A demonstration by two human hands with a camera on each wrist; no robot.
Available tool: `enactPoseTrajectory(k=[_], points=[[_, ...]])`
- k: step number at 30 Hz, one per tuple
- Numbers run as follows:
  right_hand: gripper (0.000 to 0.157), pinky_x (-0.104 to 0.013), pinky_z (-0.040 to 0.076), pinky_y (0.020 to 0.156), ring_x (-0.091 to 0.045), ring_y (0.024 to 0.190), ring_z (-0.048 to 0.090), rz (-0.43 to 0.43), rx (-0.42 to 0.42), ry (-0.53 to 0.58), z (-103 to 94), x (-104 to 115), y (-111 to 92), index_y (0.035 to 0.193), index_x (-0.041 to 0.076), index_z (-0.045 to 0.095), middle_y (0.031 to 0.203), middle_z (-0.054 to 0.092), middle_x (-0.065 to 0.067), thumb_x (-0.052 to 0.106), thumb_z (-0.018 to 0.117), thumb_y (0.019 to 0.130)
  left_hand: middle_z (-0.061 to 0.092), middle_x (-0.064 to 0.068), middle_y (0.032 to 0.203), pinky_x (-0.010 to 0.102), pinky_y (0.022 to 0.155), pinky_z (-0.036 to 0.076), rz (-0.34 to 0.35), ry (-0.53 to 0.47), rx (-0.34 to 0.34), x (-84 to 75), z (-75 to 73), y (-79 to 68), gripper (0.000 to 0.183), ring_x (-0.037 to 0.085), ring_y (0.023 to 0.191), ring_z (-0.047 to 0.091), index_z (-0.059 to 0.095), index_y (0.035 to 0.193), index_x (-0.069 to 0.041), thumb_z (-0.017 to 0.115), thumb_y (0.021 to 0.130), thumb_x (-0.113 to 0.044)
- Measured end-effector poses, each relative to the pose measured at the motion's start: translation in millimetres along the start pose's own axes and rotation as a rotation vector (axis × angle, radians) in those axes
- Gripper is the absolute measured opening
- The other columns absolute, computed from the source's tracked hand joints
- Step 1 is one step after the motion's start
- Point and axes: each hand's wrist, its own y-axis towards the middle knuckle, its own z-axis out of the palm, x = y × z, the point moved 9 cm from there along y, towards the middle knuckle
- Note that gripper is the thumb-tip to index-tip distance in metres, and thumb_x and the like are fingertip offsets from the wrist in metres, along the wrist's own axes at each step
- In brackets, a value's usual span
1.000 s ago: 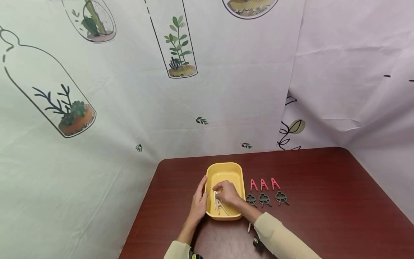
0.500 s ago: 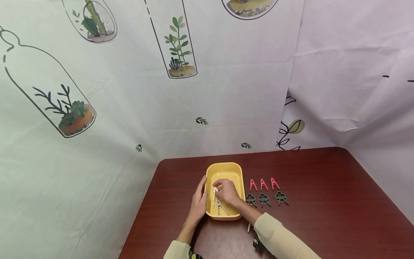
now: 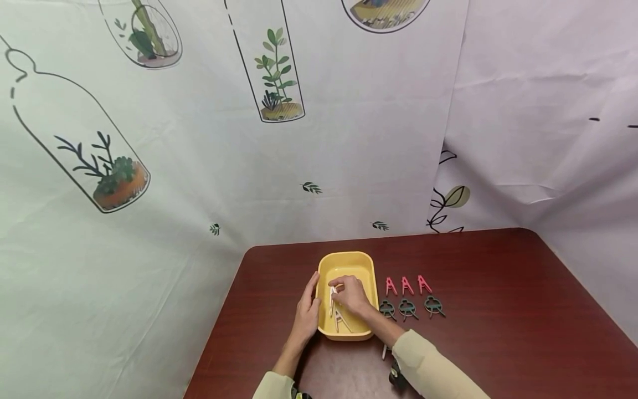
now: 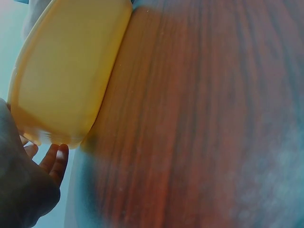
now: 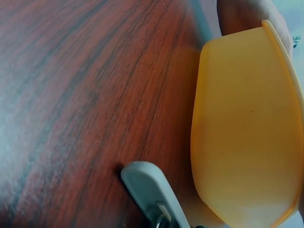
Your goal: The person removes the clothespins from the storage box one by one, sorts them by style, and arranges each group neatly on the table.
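A yellow plastic tray [image 3: 346,336] stands on the table. My left hand [image 3: 305,316] lies along its left side, fingers extended and touching the outer wall; in the left wrist view those fingertips [image 4: 61,152] meet the tray's wall. Inside the tray, my right hand [image 3: 351,293] pinches a white clothespin [image 3: 332,305] between thumb and fingers. Another white clothespin [image 3: 340,320] lies on the tray floor just nearer to me. Part of the pinched clothespin is hidden behind the fingers.
Right of the tray lie three pink clothespins [image 3: 406,286] in a row, with three round dark green clips [image 3: 407,308] below them. A pale clip [image 5: 152,190] lies near the tray, partly under the right forearm in the head view. Patterned cloth [image 3: 369,166] hangs behind the dark red table [image 3: 498,310].
The pinched white clothespin has shifted slightly away from me in the tray, and its lower end has moved off the other one. My left hand stays at the tray's side.
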Motion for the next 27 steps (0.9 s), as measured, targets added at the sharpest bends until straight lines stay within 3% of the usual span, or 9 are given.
enactPoseTrajectory(k=[6,13,22,27], points=[[0.026,-0.036,0.061,0.076,-0.027,0.091,0.076,0.044,-0.014,0.071,-1.2,-4.8,0.3,0.107,-0.003,0.081,0.1,0.079,-0.014,-0.008,0.078,0.082,0.042,0.013,0.167,0.017,0.116,0.025,0.009,-0.014,0.008,1.3,0.6,-0.1,0.066,0.032,0.154,0.036,0.045,0.16,-0.003,0.049,0.097,0.017],[0.024,-0.035,0.062,0.076,-0.03,0.092,0.078,0.101,-0.031,0.147,-4.6,-6.3,0.8,0.107,-0.004,0.081,0.1,0.08,-0.017,-0.007,0.08,0.083,0.041,0.027,0.163,0.011,0.112,0.021,0.043,0.018,-0.03,-2.1,0.9,0.8,0.064,0.044,0.151,0.035,0.043,0.157,0.008,0.044,0.094,0.023],[0.025,-0.033,0.062,0.079,-0.029,0.096,0.077,0.148,-0.073,0.235,-11.6,-7.2,0.6,0.108,-0.003,0.081,0.106,0.079,-0.017,-0.007,0.082,0.084,0.041,0.013,0.167,0.023,0.119,0.025,-0.006,-0.012,0.013,1.7,-0.4,1.5,0.066,0.029,0.154,0.035,0.045,0.161,-0.005,0.049,0.098,0.016],[0.026,-0.035,0.062,0.082,-0.033,0.098,0.077,0.143,-0.064,0.286,-15.4,-1.5,-0.5,0.109,-0.005,0.08,0.109,0.078,-0.02,-0.009,0.083,0.083,0.042,0.017,0.166,0.017,0.116,0.022,0.003,0.011,-0.005,-0.5,0.7,0.7,0.066,0.034,0.154,0.036,0.045,0.159,0.0,0.047,0.096,0.018]])
